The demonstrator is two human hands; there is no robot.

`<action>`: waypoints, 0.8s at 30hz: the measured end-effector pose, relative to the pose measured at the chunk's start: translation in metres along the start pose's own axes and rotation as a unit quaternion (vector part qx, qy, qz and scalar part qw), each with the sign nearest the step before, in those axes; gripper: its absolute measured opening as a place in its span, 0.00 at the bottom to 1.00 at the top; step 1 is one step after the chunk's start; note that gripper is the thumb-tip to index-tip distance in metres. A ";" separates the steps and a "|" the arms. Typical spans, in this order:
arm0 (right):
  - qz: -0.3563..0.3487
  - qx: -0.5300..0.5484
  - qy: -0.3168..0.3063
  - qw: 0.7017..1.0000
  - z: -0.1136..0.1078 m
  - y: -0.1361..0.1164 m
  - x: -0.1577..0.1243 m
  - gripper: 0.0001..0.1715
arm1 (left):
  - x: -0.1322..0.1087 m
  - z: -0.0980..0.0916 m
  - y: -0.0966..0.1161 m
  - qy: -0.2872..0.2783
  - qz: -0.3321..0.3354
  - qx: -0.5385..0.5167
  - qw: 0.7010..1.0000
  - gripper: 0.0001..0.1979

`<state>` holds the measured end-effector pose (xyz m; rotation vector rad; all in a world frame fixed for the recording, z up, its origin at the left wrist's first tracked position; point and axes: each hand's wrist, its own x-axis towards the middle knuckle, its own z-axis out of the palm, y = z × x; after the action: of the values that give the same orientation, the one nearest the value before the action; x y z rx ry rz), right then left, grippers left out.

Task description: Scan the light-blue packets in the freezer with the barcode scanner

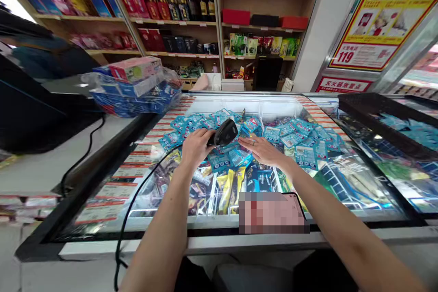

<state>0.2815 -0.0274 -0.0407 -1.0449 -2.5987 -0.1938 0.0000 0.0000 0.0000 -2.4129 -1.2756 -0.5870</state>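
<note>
My left hand (197, 147) is wrapped round the handle of a black barcode scanner (226, 132), whose head points to the right over the freezer's glass lid. A black cable (137, 191) runs from it down past my left forearm. Flat over a pile of small blue packets (222, 159), my right hand (262, 149) has its fingers stretched out, touching or just above them. A second spread of blue packets (301, 139) lies to its right on the glass. Whether a packet sits under my right fingers is hidden.
The chest freezer (219, 242) holds wrapped ice creams (231, 187) in wire baskets under the glass. A phone with a blurred screen (273, 213) lies at the front edge. Plastic-wrapped boxes (137, 84) stand at the left. Behind are shelves (178, 22) of bottles and boxes.
</note>
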 end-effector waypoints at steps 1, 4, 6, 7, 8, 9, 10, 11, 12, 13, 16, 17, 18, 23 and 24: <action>-0.003 0.005 0.001 1.000 -0.001 0.000 0.001 0.33 | 0.000 0.000 0.000 -0.001 0.000 -0.002 1.000 0.21; 0.008 0.013 0.011 1.000 -0.006 0.001 -0.002 0.29 | 0.000 0.000 0.001 -0.001 -0.004 -0.005 1.000 0.20; 0.035 0.015 0.026 0.999 -0.010 0.003 -0.008 0.24 | 0.000 0.000 0.000 0.001 -0.009 -0.004 1.000 0.20; 0.053 0.012 0.035 0.998 -0.011 0.004 -0.012 0.22 | 0.000 0.000 0.000 0.002 -0.011 -0.003 1.000 0.20; 0.072 0.009 0.044 0.996 -0.012 0.004 -0.016 0.19 | 0.000 0.001 0.000 0.003 -0.012 -0.001 1.000 0.20; 0.090 0.007 0.054 0.994 -0.011 0.005 -0.019 0.17 | 0.000 0.001 0.000 0.002 -0.012 0.001 1.000 0.20; 0.109 0.007 0.066 0.992 -0.010 0.004 -0.021 0.16 | 0.000 0.001 0.000 0.001 -0.011 0.001 1.000 0.19; 0.129 0.010 0.078 0.989 -0.008 0.004 -0.021 0.15 | 0.000 0.002 0.000 -0.002 -0.008 0.001 1.000 0.19; 0.150 0.016 0.093 0.984 -0.004 0.003 -0.021 0.15 | 0.000 0.002 0.000 -0.005 -0.005 0.001 1.000 0.19; 0.173 0.024 0.108 0.979 -0.001 0.003 -0.019 0.16 | 0.000 0.002 0.000 -0.007 -0.002 0.001 1.000 0.19; 0.227 0.039 0.145 0.962 0.011 0.002 -0.013 0.18 | 0.000 0.002 0.001 -0.013 0.005 0.002 1.000 0.20; 0.237 0.038 0.151 0.959 0.014 0.003 -0.012 0.19 | 0.000 0.002 0.001 -0.015 0.008 0.003 1.000 0.20; 0.244 0.035 0.153 0.957 0.016 0.004 -0.012 0.20 | 0.000 0.003 0.001 -0.016 0.010 0.003 1.000 0.21; 0.276 0.065 0.150 0.947 0.019 0.013 -0.017 0.26 | 0.000 0.004 0.001 -0.019 0.018 0.002 1.000 0.20; 0.283 0.075 0.146 0.945 0.018 0.014 -0.018 0.27 | 0.000 0.004 0.001 -0.018 0.019 0.000 1.000 0.19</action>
<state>0.2983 -0.0244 -0.0643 -1.5179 -1.9280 -0.0077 0.0021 0.0017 -0.0037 -2.4527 -1.2400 -0.5343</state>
